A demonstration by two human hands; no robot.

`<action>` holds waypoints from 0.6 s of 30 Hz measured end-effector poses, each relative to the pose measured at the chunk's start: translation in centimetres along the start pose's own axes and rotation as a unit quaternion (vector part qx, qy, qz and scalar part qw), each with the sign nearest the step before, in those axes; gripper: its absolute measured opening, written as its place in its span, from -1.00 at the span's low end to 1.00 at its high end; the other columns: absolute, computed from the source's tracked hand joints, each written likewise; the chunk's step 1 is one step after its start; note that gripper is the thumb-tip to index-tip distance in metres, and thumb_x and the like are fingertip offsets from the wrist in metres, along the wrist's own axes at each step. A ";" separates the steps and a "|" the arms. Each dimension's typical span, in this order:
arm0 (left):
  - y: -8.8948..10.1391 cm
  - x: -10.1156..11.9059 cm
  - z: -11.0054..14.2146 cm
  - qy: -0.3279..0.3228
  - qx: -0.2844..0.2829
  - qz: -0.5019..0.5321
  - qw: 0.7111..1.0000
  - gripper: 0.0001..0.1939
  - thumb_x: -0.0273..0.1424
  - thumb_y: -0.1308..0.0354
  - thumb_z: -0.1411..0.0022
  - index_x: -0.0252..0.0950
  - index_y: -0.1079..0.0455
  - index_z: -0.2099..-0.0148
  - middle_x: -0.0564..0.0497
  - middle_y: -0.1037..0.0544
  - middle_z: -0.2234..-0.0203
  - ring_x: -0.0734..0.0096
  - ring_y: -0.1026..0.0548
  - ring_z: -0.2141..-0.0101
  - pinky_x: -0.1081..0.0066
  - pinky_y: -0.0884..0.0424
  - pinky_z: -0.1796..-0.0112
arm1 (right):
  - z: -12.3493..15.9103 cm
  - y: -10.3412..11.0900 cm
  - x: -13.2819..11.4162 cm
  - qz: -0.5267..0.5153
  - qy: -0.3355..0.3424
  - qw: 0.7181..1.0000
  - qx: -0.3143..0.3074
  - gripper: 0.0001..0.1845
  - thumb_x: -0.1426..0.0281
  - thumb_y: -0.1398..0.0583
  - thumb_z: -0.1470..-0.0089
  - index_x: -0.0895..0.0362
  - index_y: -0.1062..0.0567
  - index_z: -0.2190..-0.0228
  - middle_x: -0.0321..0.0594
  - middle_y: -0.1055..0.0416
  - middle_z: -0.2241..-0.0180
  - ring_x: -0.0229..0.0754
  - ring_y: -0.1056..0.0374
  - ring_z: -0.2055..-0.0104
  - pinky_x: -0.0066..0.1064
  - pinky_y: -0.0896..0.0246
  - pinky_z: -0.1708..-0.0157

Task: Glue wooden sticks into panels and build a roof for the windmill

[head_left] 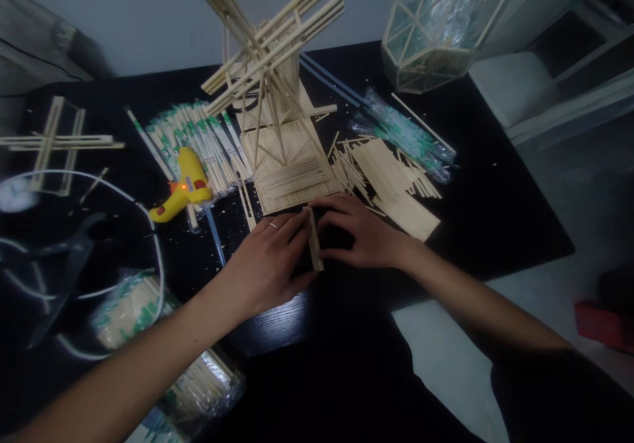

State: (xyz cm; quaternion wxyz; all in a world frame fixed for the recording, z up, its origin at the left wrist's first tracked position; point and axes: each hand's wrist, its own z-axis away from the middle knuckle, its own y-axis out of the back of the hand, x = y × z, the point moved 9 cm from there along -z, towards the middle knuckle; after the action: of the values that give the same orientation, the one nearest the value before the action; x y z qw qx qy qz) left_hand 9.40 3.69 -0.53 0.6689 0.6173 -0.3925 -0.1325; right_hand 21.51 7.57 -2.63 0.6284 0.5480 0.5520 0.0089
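Between my two hands, near the table's front edge, is a short bundle of thin wooden sticks, seen almost edge-on. My left hand, with a ring on one finger, grips it from the left. From the right, the bent fingers and thumb of my right hand pinch its other side. Just beyond the fingers lies a flat stick panel, with loose sticks laid on top. A windmill-like stick model with long crossed blades stands on that panel's far part. How the sticks are joined is hidden by my fingers.
A yellow glue gun lies at left beside wrapped chopsticks. Pliers and a white cable are further left. Stick panels lie right, near green-printed plastic wrappers. A faceted clear container stands at back right.
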 end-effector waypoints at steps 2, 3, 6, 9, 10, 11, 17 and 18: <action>-0.1 0.0 0.0 0.000 0.002 -0.008 1.000 -0.38 -0.25 -0.34 -0.29 -0.40 -0.37 -0.30 -0.38 -0.44 -0.29 -0.24 -0.46 -0.23 -0.14 -0.46 -0.17 | 0.0 0.0 0.0 -0.001 -0.001 1.000 0.000 -0.71 0.26 -0.44 -0.12 0.01 -0.55 0.14 -0.06 -0.42 -0.25 0.11 -0.30 -0.33 0.13 -0.20 -0.32; -0.1 0.0 0.0 -0.001 0.003 -0.012 1.000 -0.39 -0.25 -0.34 -0.29 -0.41 -0.37 -0.29 -0.38 -0.44 -0.29 -0.24 -0.46 -0.23 -0.13 -0.47 -0.16 | 0.0 0.0 0.0 -0.002 0.000 1.000 0.000 -0.71 0.26 -0.44 -0.12 0.01 -0.55 0.15 -0.06 -0.42 -0.25 0.11 -0.30 -0.34 0.13 -0.20 -0.32; -0.1 -0.1 0.0 -0.003 0.009 -0.011 1.000 -0.42 -0.24 -0.32 -0.30 -0.41 -0.39 -0.27 -0.40 -0.43 -0.29 -0.24 -0.47 -0.22 -0.14 -0.50 -0.13 | 0.0 0.0 0.0 0.000 -0.001 1.000 0.000 -0.71 0.26 -0.46 -0.11 0.01 -0.55 0.16 -0.07 -0.43 -0.25 0.11 -0.30 -0.34 0.13 -0.20 -0.32; -0.1 0.0 -0.1 -0.010 0.013 -0.003 1.000 -0.43 -0.25 -0.33 -0.30 -0.44 -0.40 -0.25 -0.42 -0.44 -0.28 -0.25 -0.48 -0.21 -0.16 -0.50 -0.13 | 0.0 -0.1 0.0 0.004 -0.003 1.000 -0.001 -0.73 0.29 -0.46 -0.11 0.02 -0.55 0.18 -0.07 -0.43 -0.24 0.09 -0.30 -0.34 0.12 -0.20 -0.32; -0.2 0.0 -0.1 -0.010 0.012 -0.002 1.000 -0.43 -0.26 -0.34 -0.29 -0.44 -0.40 -0.24 -0.42 -0.44 -0.28 -0.25 -0.48 -0.21 -0.16 -0.50 -0.13 | 0.0 -0.1 0.0 0.005 -0.001 1.000 0.000 -0.73 0.30 -0.46 -0.12 0.02 -0.55 0.18 -0.07 -0.44 -0.24 0.09 -0.31 -0.34 0.11 -0.20 -0.32; -0.2 -0.1 -0.2 -0.009 0.011 -0.002 1.000 -0.44 -0.26 -0.35 -0.28 -0.44 -0.41 -0.23 -0.43 -0.44 -0.28 -0.25 -0.48 -0.20 -0.16 -0.50 -0.14 | -0.1 -0.1 -0.1 0.005 0.001 1.000 0.001 -0.73 0.30 -0.46 -0.12 0.03 -0.56 0.18 -0.07 -0.44 -0.24 0.08 -0.31 -0.33 0.11 -0.21 -0.32; -0.1 0.1 -0.4 -0.017 0.011 0.009 1.000 -0.45 -0.28 -0.37 -0.27 -0.45 -0.41 -0.21 -0.44 -0.46 -0.25 -0.26 -0.50 -0.17 -0.17 -0.52 -0.10 | -0.1 -0.2 -0.2 0.009 0.006 1.000 0.003 -0.73 0.32 -0.47 -0.10 0.06 -0.57 0.18 -0.02 -0.44 -0.23 0.10 -0.33 -0.31 0.10 -0.22 -0.29; 0.0 0.1 -0.4 -0.018 0.012 0.013 1.000 -0.45 -0.29 -0.37 -0.27 -0.43 -0.40 -0.22 -0.43 -0.46 -0.24 -0.25 -0.51 -0.17 -0.16 -0.52 -0.10 | -0.1 -0.2 -0.2 0.008 0.007 1.000 0.005 -0.73 0.32 -0.47 -0.10 0.06 -0.56 0.18 -0.03 -0.44 -0.23 0.10 -0.33 -0.31 0.10 -0.23 -0.29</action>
State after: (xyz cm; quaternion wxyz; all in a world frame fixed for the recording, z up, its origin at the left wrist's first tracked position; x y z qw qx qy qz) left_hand 9.75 3.84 -0.48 0.6561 0.6173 -0.4142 -0.1300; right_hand 21.26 7.47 -2.58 0.6217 0.5556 0.5518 0.0152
